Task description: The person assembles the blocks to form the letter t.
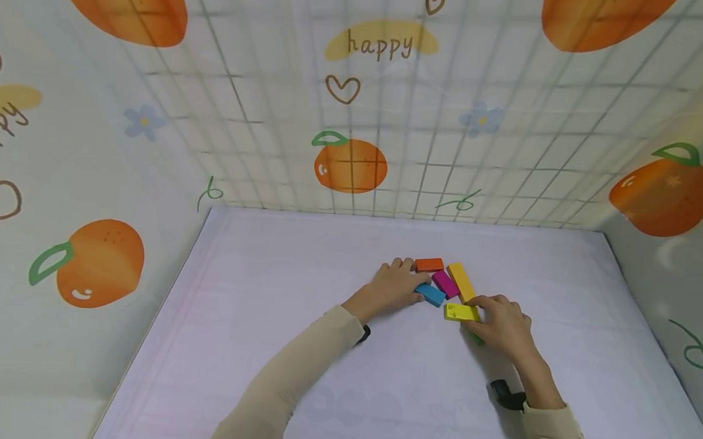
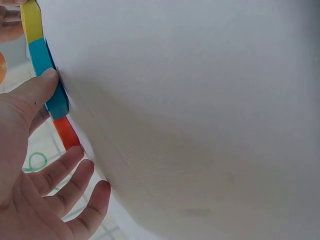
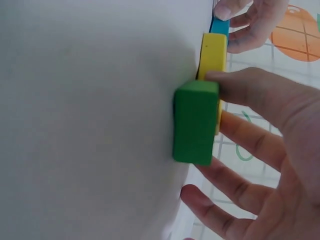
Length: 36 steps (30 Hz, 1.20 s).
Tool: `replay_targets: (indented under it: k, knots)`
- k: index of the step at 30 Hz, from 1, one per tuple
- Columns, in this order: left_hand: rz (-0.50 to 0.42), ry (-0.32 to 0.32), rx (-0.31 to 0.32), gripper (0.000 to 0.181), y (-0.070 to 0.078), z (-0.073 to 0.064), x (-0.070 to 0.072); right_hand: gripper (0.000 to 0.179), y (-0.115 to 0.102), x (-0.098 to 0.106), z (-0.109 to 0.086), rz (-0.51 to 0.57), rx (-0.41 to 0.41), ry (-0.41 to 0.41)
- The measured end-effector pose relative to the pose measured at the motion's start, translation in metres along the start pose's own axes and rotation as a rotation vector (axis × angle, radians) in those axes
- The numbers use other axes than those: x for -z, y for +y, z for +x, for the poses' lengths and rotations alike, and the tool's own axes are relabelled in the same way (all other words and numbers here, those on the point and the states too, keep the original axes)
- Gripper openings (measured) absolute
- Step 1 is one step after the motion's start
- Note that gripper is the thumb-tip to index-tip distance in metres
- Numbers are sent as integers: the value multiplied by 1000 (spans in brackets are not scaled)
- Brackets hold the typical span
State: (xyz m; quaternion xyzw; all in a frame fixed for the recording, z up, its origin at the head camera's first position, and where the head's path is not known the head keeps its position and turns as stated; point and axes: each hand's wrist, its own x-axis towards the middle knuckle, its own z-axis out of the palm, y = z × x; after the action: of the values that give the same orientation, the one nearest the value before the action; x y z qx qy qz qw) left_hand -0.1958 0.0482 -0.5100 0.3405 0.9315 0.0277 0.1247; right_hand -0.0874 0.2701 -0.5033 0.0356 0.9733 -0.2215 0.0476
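My left hand (image 1: 391, 287) pinches a blue block (image 1: 430, 294) between thumb and index finger. Its other fingers spread beside a red-orange block (image 1: 429, 265). To the right, my right hand (image 1: 503, 323) holds the end of a bright yellow block (image 1: 461, 312) with thumb and index finger. A green block (image 3: 195, 125) stands close by the right thumb in the right wrist view; the hand mostly covers it in the head view. Between the hands lie a magenta block (image 1: 445, 284) and, slanting, a long golden-yellow block (image 1: 461, 281).
All the blocks lie on a white tabletop (image 1: 268, 268). Behind it hangs a patterned cloth (image 1: 284, 159) with oranges and a grid, and similar cloth stands at both sides. A black band (image 1: 508, 395) sits at the right wrist.
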Motion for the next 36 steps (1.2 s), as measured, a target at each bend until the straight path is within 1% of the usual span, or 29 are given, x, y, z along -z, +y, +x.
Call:
replay_targets:
  k: [3, 11, 17, 20, 25, 29, 36]
  knots:
    - [-9, 0, -6, 46, 0, -2, 1, 46, 1, 0, -1, 18, 6, 2]
    - [-32, 29, -4, 46, -6, -9, 1, 48, 0, 4, -4, 44, 30, 13]
    - [-35, 82, 7, 46, -12, -17, 2, 45, -2, 7, -7, 61, 68, 44]
    - [-31, 108, 22, 45, -15, -22, 4, 43, -3, 7, -7, 61, 92, 61]
    - [-49, 124, 68, 45, -24, -35, 8, 42, -6, 7, -7, 74, 142, 84]
    - [-70, 128, 95, 44, -35, -46, 8, 41, -10, 7, -6, 88, 171, 96]
    - [-123, 164, 124, 41, -56, -70, 9, 38, -19, 4, -4, 119, 244, 120]
